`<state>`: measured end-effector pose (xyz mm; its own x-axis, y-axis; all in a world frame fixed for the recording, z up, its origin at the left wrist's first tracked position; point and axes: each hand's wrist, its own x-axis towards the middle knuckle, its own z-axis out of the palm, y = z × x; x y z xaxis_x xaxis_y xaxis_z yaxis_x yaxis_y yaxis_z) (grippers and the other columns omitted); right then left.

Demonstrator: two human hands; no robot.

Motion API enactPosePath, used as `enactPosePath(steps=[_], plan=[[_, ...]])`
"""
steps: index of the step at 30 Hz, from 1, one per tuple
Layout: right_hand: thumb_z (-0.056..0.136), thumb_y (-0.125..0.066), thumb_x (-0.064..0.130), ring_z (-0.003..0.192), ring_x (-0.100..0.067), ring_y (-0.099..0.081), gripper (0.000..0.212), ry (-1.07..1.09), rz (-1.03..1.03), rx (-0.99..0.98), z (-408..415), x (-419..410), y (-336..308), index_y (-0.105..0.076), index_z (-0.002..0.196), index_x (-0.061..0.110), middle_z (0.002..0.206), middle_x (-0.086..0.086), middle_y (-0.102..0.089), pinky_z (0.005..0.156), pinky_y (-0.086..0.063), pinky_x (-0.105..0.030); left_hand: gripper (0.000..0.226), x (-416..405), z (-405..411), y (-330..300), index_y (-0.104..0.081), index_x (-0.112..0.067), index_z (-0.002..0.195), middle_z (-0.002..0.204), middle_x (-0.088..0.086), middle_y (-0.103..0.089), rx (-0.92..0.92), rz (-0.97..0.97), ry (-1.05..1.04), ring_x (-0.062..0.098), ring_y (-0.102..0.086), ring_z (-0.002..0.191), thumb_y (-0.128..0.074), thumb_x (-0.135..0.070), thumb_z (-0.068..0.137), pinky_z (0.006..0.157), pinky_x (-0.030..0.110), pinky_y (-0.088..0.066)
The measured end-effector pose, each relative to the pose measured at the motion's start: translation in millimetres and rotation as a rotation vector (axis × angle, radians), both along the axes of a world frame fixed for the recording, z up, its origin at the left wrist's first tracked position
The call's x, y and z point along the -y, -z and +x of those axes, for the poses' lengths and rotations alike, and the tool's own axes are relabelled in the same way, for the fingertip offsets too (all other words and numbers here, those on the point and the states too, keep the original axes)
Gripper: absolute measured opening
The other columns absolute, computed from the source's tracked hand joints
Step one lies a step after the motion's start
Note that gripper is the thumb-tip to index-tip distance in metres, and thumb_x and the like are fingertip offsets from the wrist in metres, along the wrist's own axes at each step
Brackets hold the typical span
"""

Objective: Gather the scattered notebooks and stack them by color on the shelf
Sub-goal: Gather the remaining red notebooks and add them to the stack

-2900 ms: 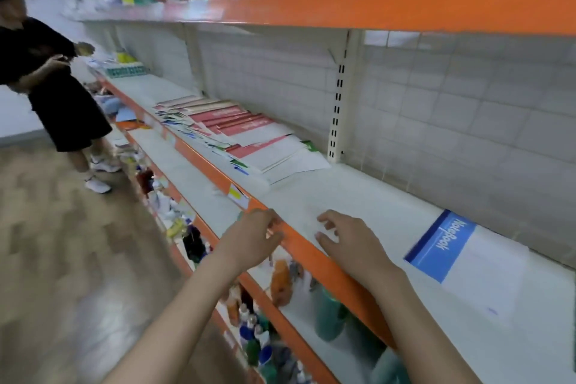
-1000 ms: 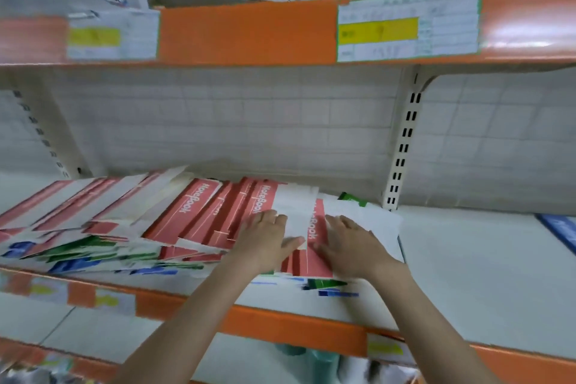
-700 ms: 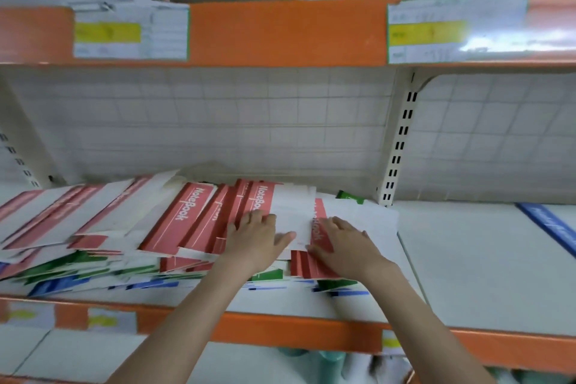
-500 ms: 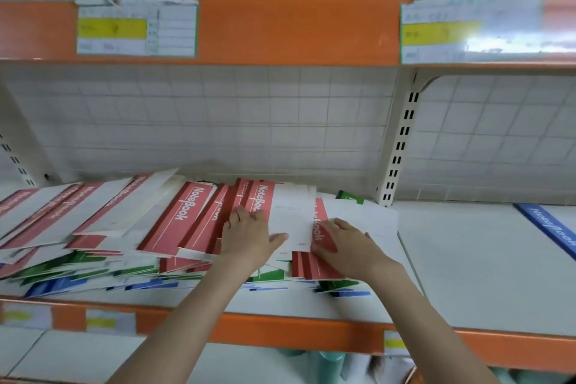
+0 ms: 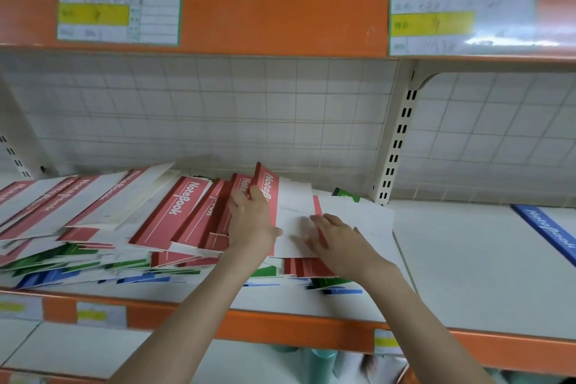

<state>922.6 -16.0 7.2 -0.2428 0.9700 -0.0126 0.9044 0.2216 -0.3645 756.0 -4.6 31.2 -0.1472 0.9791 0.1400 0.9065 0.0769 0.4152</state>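
Note:
A messy spread of notebooks covers the left half of the white shelf [image 5: 467, 262]. Red-striped ones [image 5: 174, 209] lie on top, with green [image 5: 81, 254] and blue [image 5: 46, 277] covers showing underneath. My left hand [image 5: 252, 218] grips the red edge of one red notebook [image 5: 293, 209] and tilts it up off the pile. My right hand [image 5: 336, 243] rests with its fingers on that notebook's white cover and on a red strip beside it. A blue notebook [image 5: 548, 232] lies alone at the far right of the shelf.
An orange-fronted upper shelf [image 5: 280, 19] with price labels hangs close above. A slotted cream upright [image 5: 396, 146] stands behind the pile's right end. A wire grid forms the back wall. Bottles show below the orange shelf edge [image 5: 280, 327].
I turned from the empty stretch of shelf to the notebook pile. In the last second my left hand has lifted the red notebook's edge upward while my right hand slid slightly on its cover.

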Motion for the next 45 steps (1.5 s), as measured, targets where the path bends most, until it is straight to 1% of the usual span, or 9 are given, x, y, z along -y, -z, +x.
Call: enactPosePath(steps=[4, 13, 16, 18, 21, 27, 34, 38, 45], plan=[[0.087, -0.041, 0.067, 0.144, -0.016, -0.02, 0.077, -0.072, 0.002, 0.008, -7.2, 2.1, -1.0, -0.019, 0.149, 0.025, 0.155, 0.004, -0.024, 0.114, -0.013, -0.053, 0.079, -6.8, -0.4, 0.5, -0.026, -0.01, 0.139, 0.131, 0.018, -0.04, 0.354, -0.005, -0.024, 0.02, -0.049, 0.085, -0.074, -0.003, 0.076, 0.058, 0.021, -0.043], [0.091, -0.052, 0.047, 0.146, -0.02, -0.012, 0.083, -0.184, 0.046, -0.049, -19.3, 4.4, -7.5, -0.004, 0.153, 0.02, 0.16, -0.001, -0.007, 0.118, -0.015, -0.048, 0.06, -11.5, 14.9, 6.6, -0.031, -0.014, 0.143, 0.115, -0.004, -0.056, 0.894, -0.012, 0.081, 0.01, -0.055, 0.092, -0.06, -0.007, 0.091, 0.085, 0.024, -0.047], [0.094, -0.043, 0.012, 0.144, -0.024, -0.018, 0.07, -0.158, 0.047, -0.073, -19.4, 1.4, -9.5, -0.006, 0.153, 0.016, 0.16, -0.004, -0.009, 0.116, -0.023, -0.043, 0.039, -9.4, 11.2, 2.8, -0.045, -0.011, 0.136, 0.118, 0.002, -0.058, 0.761, 0.04, 0.083, 0.012, -0.057, 0.091, -0.049, -0.013, 0.097, 0.077, 0.024, -0.047], [0.095, -0.038, 0.007, 0.144, -0.024, -0.021, 0.066, -0.125, 0.047, -0.121, -18.6, -0.3, -8.9, -0.008, 0.153, 0.016, 0.159, -0.003, -0.012, 0.116, -0.023, -0.042, 0.031, -7.1, 2.8, 0.8, -0.053, -0.008, 0.124, 0.117, 0.01, -0.062, 0.341, 0.09, 0.05, 0.023, -0.058, 0.102, -0.045, -0.024, 0.098, 0.083, 0.033, -0.047], [0.097, -0.038, 0.007, 0.142, -0.022, -0.025, 0.061, -0.087, 0.048, -0.269, -18.8, -3.1, -7.7, -0.013, 0.152, 0.014, 0.157, -0.003, -0.02, 0.116, -0.024, -0.039, 0.073, -5.3, -11.0, 3.4, -0.037, -0.004, 0.139, 0.137, 0.016, -0.049, -0.172, -0.083, -0.074, 0.032, -0.04, 0.128, -0.051, -0.056, 0.089, 0.103, 0.041, -0.036], [0.098, -0.035, 0.007, 0.142, -0.021, -0.026, 0.058, -0.083, -0.006, -0.364, -16.1, -4.3, -2.0, -0.016, 0.151, 0.016, 0.156, -0.001, -0.023, 0.117, -0.021, -0.032, 0.099, -9.4, -11.6, 6.6, -0.033, -0.001, 0.14, 0.14, 0.021, -0.038, -0.222, -0.2, -0.063, 0.036, -0.037, 0.128, -0.067, -0.065, 0.072, 0.104, 0.041, -0.037], [0.099, -0.034, 0.013, 0.143, -0.021, -0.024, 0.057, -0.112, 0.036, -0.314, -18.7, -5.6, -1.4, -0.013, 0.152, 0.016, 0.158, -0.002, -0.019, 0.117, -0.018, -0.034, 0.035, -14.2, -8.9, 11.9, -0.043, -0.005, 0.115, 0.108, 0.012, -0.061, 0.37, -0.027, 0.046, 0.014, -0.059, 0.078, -0.063, -0.014, 0.088, 0.063, 0.021, -0.047], [0.099, -0.037, 0.043, 0.135, -0.019, -0.036, 0.059, -0.175, 0.028, -0.345, -27.1, -5.0, -6.0, -0.018, 0.151, 0.02, 0.153, 0.001, -0.031, 0.113, -0.026, -0.029, 0.022, -17.7, 2.6, 4.6, -0.05, -0.014, 0.107, 0.103, 0.011, -0.064, 1.088, -0.197, -0.038, 0.026, -0.063, 0.093, -0.046, -0.034, 0.098, 0.088, 0.044, -0.053], [0.071, -0.055, 0.076, 0.146, -0.015, -0.011, 0.109, -0.198, -0.001, -0.12, -13.9, -5.0, -3.5, -0.002, 0.152, 0.025, 0.159, 0.006, -0.01, 0.119, -0.005, -0.047, 0.02, -24.2, -7.1, 12.8, -0.05, -0.016, 0.111, 0.09, 0.004, -0.064, 1.133, -0.206, -0.04, 0.018, -0.062, 0.079, -0.052, -0.006, 0.094, 0.064, 0.031, -0.051]])
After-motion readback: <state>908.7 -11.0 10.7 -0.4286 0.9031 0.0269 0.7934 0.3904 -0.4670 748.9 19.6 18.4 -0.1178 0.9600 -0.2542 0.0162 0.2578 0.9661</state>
